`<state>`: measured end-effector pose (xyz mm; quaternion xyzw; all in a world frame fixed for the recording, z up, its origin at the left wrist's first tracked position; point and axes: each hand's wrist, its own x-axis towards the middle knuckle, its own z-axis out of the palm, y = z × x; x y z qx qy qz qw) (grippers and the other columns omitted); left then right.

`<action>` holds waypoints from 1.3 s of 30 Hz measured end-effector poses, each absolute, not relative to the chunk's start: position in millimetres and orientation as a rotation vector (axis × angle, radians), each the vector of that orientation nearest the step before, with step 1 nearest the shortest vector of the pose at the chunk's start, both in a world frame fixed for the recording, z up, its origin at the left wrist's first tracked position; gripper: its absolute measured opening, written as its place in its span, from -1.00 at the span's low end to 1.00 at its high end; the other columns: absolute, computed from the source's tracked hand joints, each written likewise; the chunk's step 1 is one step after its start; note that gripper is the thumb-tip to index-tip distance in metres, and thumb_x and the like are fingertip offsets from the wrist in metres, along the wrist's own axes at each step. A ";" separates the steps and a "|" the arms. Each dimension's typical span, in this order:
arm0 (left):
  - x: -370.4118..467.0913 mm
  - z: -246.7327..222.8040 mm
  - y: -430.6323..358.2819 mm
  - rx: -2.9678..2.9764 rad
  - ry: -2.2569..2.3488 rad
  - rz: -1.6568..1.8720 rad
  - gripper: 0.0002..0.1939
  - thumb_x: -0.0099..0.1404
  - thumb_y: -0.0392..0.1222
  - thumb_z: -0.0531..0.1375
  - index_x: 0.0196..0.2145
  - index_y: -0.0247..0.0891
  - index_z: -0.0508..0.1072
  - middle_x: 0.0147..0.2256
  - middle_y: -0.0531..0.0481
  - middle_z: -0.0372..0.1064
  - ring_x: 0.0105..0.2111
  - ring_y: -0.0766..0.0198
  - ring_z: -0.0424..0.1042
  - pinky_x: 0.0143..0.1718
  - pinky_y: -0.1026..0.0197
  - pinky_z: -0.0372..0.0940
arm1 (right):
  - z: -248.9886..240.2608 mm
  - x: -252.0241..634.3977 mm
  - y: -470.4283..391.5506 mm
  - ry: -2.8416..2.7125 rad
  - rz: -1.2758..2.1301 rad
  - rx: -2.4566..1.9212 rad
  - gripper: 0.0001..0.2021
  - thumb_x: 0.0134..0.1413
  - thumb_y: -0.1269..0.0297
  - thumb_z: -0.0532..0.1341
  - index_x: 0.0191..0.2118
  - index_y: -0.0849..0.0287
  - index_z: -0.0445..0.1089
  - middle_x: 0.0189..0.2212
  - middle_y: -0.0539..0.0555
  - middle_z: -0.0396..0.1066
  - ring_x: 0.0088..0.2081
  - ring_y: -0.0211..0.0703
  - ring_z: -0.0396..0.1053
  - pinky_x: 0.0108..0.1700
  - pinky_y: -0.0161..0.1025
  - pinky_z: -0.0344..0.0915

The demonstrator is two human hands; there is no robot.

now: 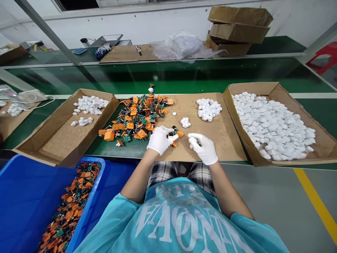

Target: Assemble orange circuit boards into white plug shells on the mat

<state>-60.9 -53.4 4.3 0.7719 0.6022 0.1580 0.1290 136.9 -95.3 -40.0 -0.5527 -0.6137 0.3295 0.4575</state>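
My left hand (159, 140), in a white glove, pinches an orange-and-black plug part with a small circuit board (180, 134) over the cardboard sheet. To its left lies a heap of similar orange parts with green boards and wires (140, 117). My right hand (204, 147), also gloved in white, is a little to the right with its fingers curled together; whatever is between them is too small to make out. In front of the hands are a small cluster of white caps (185, 122), a single white piece (174, 114) and a larger white pile (209, 109).
A cardboard tray with some white pieces (59, 142) stands at left, and a fuller cardboard tray (322, 147) at right. Below left, a blue bin (101, 172) holds many orange parts. Behind are a plastic bag (181, 45) and stacked cardboard boxes (238, 33).
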 end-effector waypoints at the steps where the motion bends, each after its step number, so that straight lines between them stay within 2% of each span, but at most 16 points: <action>1: -60.2 2.8 -52.6 2.239 1.732 0.461 -0.63 0.20 0.03 0.25 -0.10 -0.19 0.57 -0.28 -0.11 0.46 -0.23 0.14 0.41 -0.19 0.18 0.31 | -38.3 137.4 -94.9 -1.572 0.757 -1.344 -0.71 0.14 0.12 0.13 -0.14 0.16 0.46 -0.41 0.08 0.48 -0.51 -0.24 0.41 -0.43 -0.26 0.37; 6: -63.6 -7.9 -55.0 2.227 1.675 0.563 -0.59 0.12 -0.01 0.32 -0.07 -0.14 0.55 -0.23 -0.09 0.41 -0.23 0.16 0.38 -0.22 0.18 0.31 | -31.8 140.3 -92.0 -1.800 0.507 -1.290 -0.74 0.19 0.24 0.09 -0.11 0.16 0.47 -0.35 0.12 0.44 -0.37 -0.20 0.43 -0.28 -0.24 0.40; 11: -65.7 -17.4 -57.0 2.283 1.675 0.688 -0.66 0.15 -0.11 0.30 -0.09 -0.17 0.56 -0.15 -0.08 0.46 -0.21 0.17 0.41 -0.14 0.15 0.33 | -37.5 140.3 -91.3 -1.751 0.615 -1.263 -0.63 0.19 0.26 0.10 0.10 0.13 0.31 -0.30 0.07 0.50 -0.31 -0.19 0.47 -0.16 -0.20 0.43; 15: -68.6 -20.1 -59.2 2.304 1.645 0.791 -0.71 0.16 -0.19 0.29 -0.12 -0.21 0.55 -0.14 -0.11 0.50 -0.19 0.14 0.47 -0.08 0.09 0.35 | -38.9 137.6 -92.1 -1.646 0.732 -1.293 -0.70 0.17 0.19 0.14 -0.01 0.12 0.39 -0.17 0.13 0.51 -0.14 -0.09 0.50 -0.05 -0.12 0.42; 17: -69.3 -19.6 -61.6 2.322 1.579 0.885 -0.71 0.14 -0.22 0.30 -0.14 -0.23 0.53 -0.13 -0.13 0.51 -0.14 0.11 0.48 -0.03 0.05 0.34 | -38.9 136.5 -92.6 -1.565 0.863 -1.260 -0.71 0.16 0.16 0.15 -0.05 0.13 0.39 -0.20 0.12 0.52 -0.16 -0.09 0.52 -0.07 -0.13 0.44; 20: -66.0 -19.0 -66.2 2.323 1.414 1.045 -0.71 0.14 -0.26 0.30 -0.14 -0.24 0.47 -0.08 -0.15 0.49 -0.01 0.11 0.45 0.05 0.01 0.31 | -39.0 136.2 -94.4 -1.485 0.959 -1.238 -0.68 0.05 0.12 0.26 -0.09 0.15 0.40 -0.34 0.05 0.51 -0.31 -0.15 0.52 -0.20 -0.19 0.47; 22: -60.4 -20.0 -69.2 2.266 1.326 1.116 -0.73 0.14 -0.27 0.28 -0.16 -0.25 0.42 -0.08 -0.16 0.49 0.02 0.13 0.43 0.06 0.03 0.32 | -37.7 136.6 -96.9 -1.506 0.880 -1.232 -0.73 0.00 0.13 0.30 -0.19 0.15 0.44 -0.36 0.05 0.51 -0.35 -0.17 0.49 -0.25 -0.21 0.46; 25: -49.5 -23.0 -72.8 2.172 1.304 1.127 -0.75 0.14 -0.28 0.27 -0.20 -0.25 0.37 -0.14 -0.14 0.51 -0.09 0.17 0.50 -0.03 0.10 0.38 | -31.3 135.6 -102.4 -1.595 0.666 -1.120 -0.88 0.07 0.22 0.27 -0.29 0.11 0.47 -0.29 0.08 0.53 -0.29 -0.16 0.49 -0.22 -0.20 0.45; 27: -42.6 -24.6 -74.5 2.162 1.310 1.116 -0.73 0.10 -0.34 0.26 -0.21 -0.25 0.35 -0.17 -0.12 0.51 -0.14 0.19 0.51 -0.08 0.12 0.40 | -25.7 132.7 -105.8 -1.673 0.511 -1.028 -0.93 0.11 0.27 0.25 -0.28 0.07 0.48 -0.26 0.07 0.52 -0.24 -0.16 0.49 -0.19 -0.19 0.45; 33: -33.7 -15.4 -79.3 2.202 1.265 1.078 -0.43 -0.03 -0.55 0.16 -0.03 -0.25 0.37 -0.10 -0.10 0.45 -0.06 0.18 0.45 0.00 0.10 0.36 | -20.8 123.5 -108.8 -1.783 0.263 -1.073 -0.88 0.17 0.22 0.21 -0.23 0.02 0.50 -0.28 0.08 0.50 -0.23 -0.14 0.48 -0.19 -0.16 0.44; 36: -37.2 -5.6 -80.9 2.174 1.203 0.958 -0.44 0.01 -0.51 0.21 -0.01 -0.21 0.42 -0.09 -0.08 0.44 -0.06 0.17 0.44 -0.02 0.13 0.38 | -21.5 123.5 -110.5 -1.769 0.232 -1.074 -0.88 0.17 0.22 0.22 -0.20 0.00 0.50 -0.28 0.07 0.51 -0.24 -0.13 0.48 -0.20 -0.16 0.44; 39: -41.4 -0.4 -80.2 2.054 1.211 0.939 -0.59 0.07 -0.36 0.29 -0.08 -0.18 0.49 -0.16 -0.05 0.46 -0.20 0.24 0.49 -0.16 0.20 0.42 | -19.3 124.6 -114.7 -1.683 0.229 -1.073 -0.87 0.16 0.25 0.22 -0.17 0.00 0.48 -0.28 0.07 0.52 -0.24 -0.12 0.48 -0.20 -0.16 0.44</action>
